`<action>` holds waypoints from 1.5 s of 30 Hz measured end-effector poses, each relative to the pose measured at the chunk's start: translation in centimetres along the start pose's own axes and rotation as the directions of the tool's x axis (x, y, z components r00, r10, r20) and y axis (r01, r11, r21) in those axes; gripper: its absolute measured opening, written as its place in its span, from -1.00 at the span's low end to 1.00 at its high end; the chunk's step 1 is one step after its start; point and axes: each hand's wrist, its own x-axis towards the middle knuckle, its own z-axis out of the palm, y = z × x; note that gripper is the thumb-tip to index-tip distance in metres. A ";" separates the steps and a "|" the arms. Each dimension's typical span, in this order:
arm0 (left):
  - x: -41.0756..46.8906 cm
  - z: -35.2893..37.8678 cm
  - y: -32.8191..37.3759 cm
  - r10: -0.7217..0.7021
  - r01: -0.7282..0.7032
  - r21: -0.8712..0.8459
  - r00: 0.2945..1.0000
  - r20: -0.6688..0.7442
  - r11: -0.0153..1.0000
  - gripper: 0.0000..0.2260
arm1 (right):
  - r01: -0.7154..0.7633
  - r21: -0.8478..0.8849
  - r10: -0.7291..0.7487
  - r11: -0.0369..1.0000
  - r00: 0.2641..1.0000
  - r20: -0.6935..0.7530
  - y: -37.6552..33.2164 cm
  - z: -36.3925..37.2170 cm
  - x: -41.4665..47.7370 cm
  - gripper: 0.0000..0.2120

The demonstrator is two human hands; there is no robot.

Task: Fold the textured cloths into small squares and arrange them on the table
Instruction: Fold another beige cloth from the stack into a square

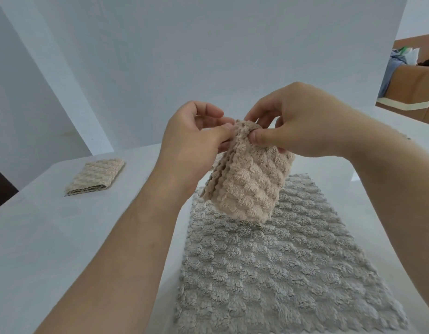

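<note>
Nearest: grey cloth [268, 261], spread flat and unfolded on the white table [64, 237], long side running away from the camera. Scalloped edges, bumpy pile. No fold in it yet.

Both forearms reach in from the bottom corners and meet above the far end of the grey cloth.

Mid-field: beige cloth [247, 186], held in the air over the far part of the grey one, not touching the table. Already doubled over several times; stacked layer edges show along its left side. Hangs as a thick, roughly square pad, tilted, lower corner close above the grey cloth.

Left hand [191, 136]: thumb and fingers pinched on the upper left edge of the beige cloth. Right hand [300, 124]: thumb pressed on the front face near the top, fingers curled behind. Both clamped on the same cloth, close together at its top edge.

Farther left: folded cloth [95, 177], beige, lying flat near the table's far left edge, layers visible along its near side. Well apart from the hands.

Background: white panels [208, 44] behind the table; a cardboard box [410, 85] at far right.

Progress, as judged: one cloth folded and placed. The second looks folded or nearly so, and wants its edges squared before being set down, probably beside the first. The grey one is untouched. Roughly halfway.
</note>
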 end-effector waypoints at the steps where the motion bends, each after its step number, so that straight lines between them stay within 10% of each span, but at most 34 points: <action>1: 0.0 -0.1 0.0 0.022 -0.022 0.008 1.000 -0.002 1.000 -0.80 | -0.011 -0.010 0.011 1.000 1.000 -0.015 0.1 -0.1 0.0 -0.90; 14: -0.3 -0.3 -0.3 0.150 -0.164 0.495 0.986 0.068 0.853 -0.63 | -0.050 -0.015 0.048 0.999 0.991 -0.125 1.1 -1.0 0.1 -0.92; 21: -0.4 0.2 -0.6 0.110 -0.132 0.527 0.991 0.072 0.840 -0.93 | -0.064 -0.008 0.061 0.998 0.986 -0.155 1.3 -1.1 0.2 -0.93; 30: -0.7 0.7 -1.8 0.153 -0.247 0.703 0.969 0.195 0.667 -0.70 | -0.078 -0.046 0.067 0.996 0.975 -0.212 1.8 -1.0 0.5 -0.94; 45: 0.5 -1.3 -2.0 0.131 -0.189 0.647 0.982 0.137 0.739 -0.80 | -0.137 -0.098 0.107 0.986 0.958 -0.265 2.3 -1.2 0.6 -0.94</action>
